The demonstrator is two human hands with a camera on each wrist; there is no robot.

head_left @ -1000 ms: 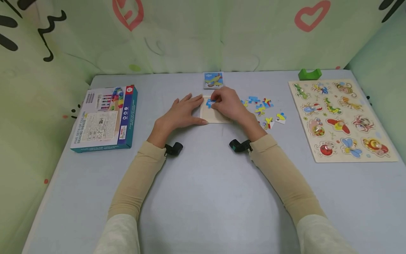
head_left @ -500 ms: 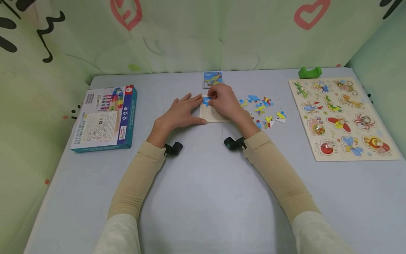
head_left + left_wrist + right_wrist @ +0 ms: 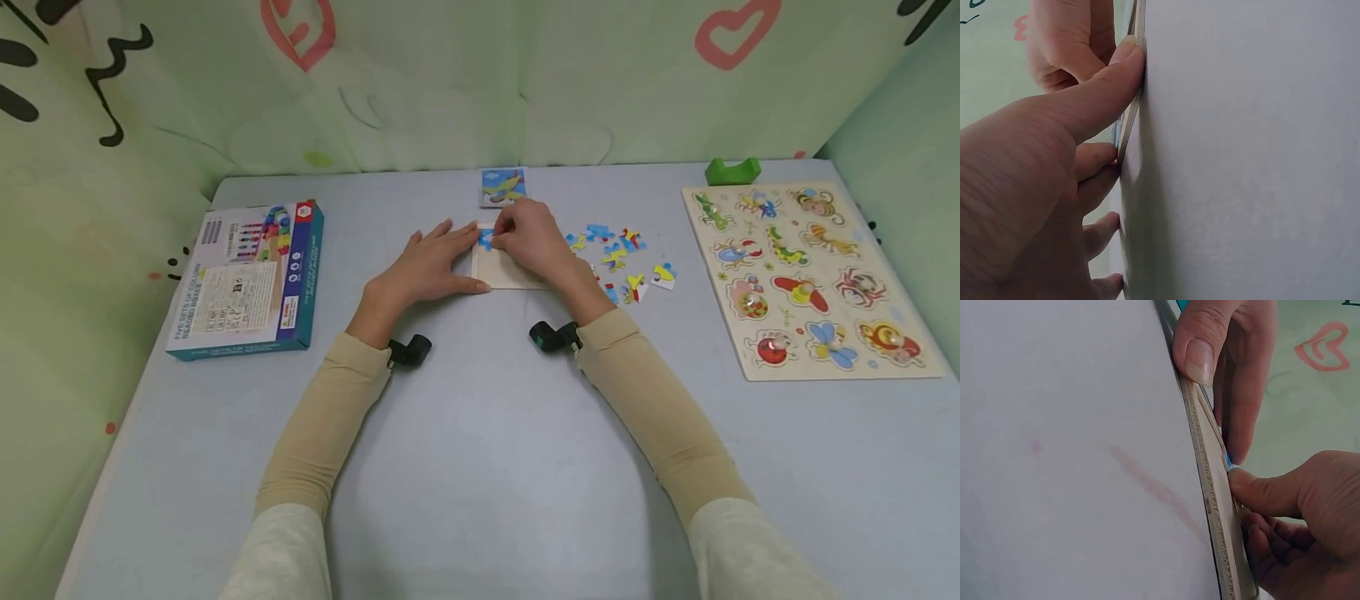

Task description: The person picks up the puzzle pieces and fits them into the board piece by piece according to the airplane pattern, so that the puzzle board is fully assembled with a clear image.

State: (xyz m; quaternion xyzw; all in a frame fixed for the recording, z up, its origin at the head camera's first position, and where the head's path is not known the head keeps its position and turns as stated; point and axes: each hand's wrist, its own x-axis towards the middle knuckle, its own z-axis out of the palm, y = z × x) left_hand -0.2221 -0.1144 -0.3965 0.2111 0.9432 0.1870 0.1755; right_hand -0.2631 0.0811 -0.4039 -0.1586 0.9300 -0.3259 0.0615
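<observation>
A small wooden puzzle tray [image 3: 506,273] lies flat on the table, with blue puzzle pieces [image 3: 485,239] in its upper left corner. My left hand [image 3: 426,267] rests at the tray's left side, fingers spread and fairly straight. In the left wrist view its thumb [image 3: 1124,65] touches the tray edge. My right hand [image 3: 536,240] is over the tray's upper part, thumb and curled fingers pinching a blue piece at that corner. In the right wrist view a bit of blue [image 3: 1231,461] shows by the right thumb [image 3: 1254,486]; the fingers hide most of the piece.
Loose jigsaw pieces [image 3: 615,260] in blue, yellow and red lie right of the tray. Behind it is a small airplane picture [image 3: 502,185]. A boxed set [image 3: 240,283] lies left; an insect peg board [image 3: 798,250] and a green curved block [image 3: 732,172] are at right.
My right hand has shifted slightly left and toward the tray's upper left corner with the blue piece, then stayed almost still. The left hand has kept its place.
</observation>
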